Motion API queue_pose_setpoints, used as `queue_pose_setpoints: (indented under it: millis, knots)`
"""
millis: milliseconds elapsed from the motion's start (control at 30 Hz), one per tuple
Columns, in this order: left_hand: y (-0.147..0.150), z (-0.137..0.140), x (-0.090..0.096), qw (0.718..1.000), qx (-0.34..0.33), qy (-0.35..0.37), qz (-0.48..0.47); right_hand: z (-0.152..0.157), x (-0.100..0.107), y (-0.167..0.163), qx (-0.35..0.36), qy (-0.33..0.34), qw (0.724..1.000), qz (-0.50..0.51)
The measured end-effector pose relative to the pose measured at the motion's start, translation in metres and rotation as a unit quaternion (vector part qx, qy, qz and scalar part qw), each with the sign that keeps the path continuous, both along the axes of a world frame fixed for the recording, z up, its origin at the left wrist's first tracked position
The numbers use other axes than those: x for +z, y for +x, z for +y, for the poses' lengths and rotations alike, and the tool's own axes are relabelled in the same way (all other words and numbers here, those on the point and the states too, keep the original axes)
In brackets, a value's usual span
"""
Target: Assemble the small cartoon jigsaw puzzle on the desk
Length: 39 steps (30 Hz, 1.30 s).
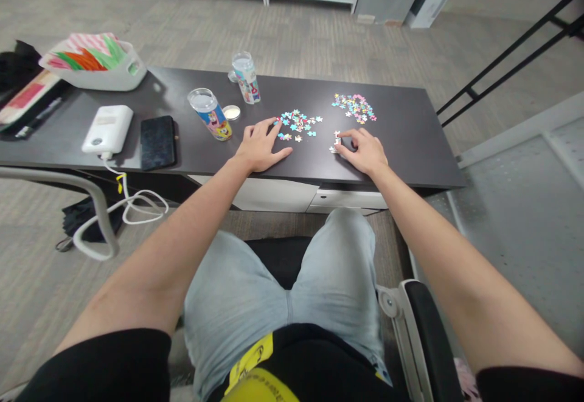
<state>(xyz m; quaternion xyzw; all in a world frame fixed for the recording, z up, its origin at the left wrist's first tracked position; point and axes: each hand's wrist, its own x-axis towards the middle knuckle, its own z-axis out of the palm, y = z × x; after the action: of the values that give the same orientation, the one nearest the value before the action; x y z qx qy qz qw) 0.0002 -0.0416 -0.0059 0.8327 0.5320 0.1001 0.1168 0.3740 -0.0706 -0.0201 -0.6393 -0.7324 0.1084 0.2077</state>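
My left hand (260,146) lies on the dark desk with fingers spread, its fingertips at the left edge of a loose pile of small blue, white and red jigsaw pieces (297,122). My right hand (365,151) is curled, thumb and index finger closed on a few pale jigsaw pieces (336,142) lying on the desk. These pieces look joined or touching, but they are too small to tell. Behind the right hand is a second pile, of pink, yellow and blue jigsaw pieces (354,108).
Left of the piles stand two clear-topped printed canisters, one nearer (214,119) and one farther (249,79), with a round lid (231,112) between them. Further left are a black phone (157,142), a white power bank (108,129) with a cable, and a white basket (104,79).
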Motion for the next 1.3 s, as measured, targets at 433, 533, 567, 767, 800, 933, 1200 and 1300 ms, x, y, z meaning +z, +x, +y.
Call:
queue_pose_setpoints:
  millis: [433,533,567,767,800,933,1200,1300]
  knots:
    - [0.047,-0.022,-0.001,0.995,-0.065,0.066,-0.024,0.003,0.001,-0.002,0.002,-0.005,1.000,-0.007]
    - [0.052,-0.031,-0.002,0.992,-0.108,0.060,-0.036,0.004,0.001,-0.001,0.002,-0.003,1.000,-0.002]
    - [0.055,-0.032,-0.002,0.991,-0.114,0.057,-0.044,0.004,0.001,-0.001,0.003,-0.004,1.000,-0.002]
    - [0.072,-0.018,-0.002,0.994,-0.056,0.032,-0.093,0.005,0.005,-0.001,0.010,-0.012,1.000,-0.005]
    - [0.073,-0.015,-0.002,0.994,-0.058,0.023,-0.094,0.004,0.006,-0.001,0.009,-0.011,1.000,-0.005]
    - [0.081,-0.005,-0.002,0.993,-0.053,-0.001,-0.102,0.003,0.007,-0.002,0.012,-0.017,1.000,-0.006]
    - [0.107,-0.003,0.004,0.987,0.021,-0.048,-0.149,0.005,0.006,-0.001,0.013,-0.020,1.000,-0.005]
    - [0.111,-0.002,0.005,0.987,0.023,-0.055,-0.147,0.005,0.007,-0.001,0.016,-0.023,1.000,-0.008]
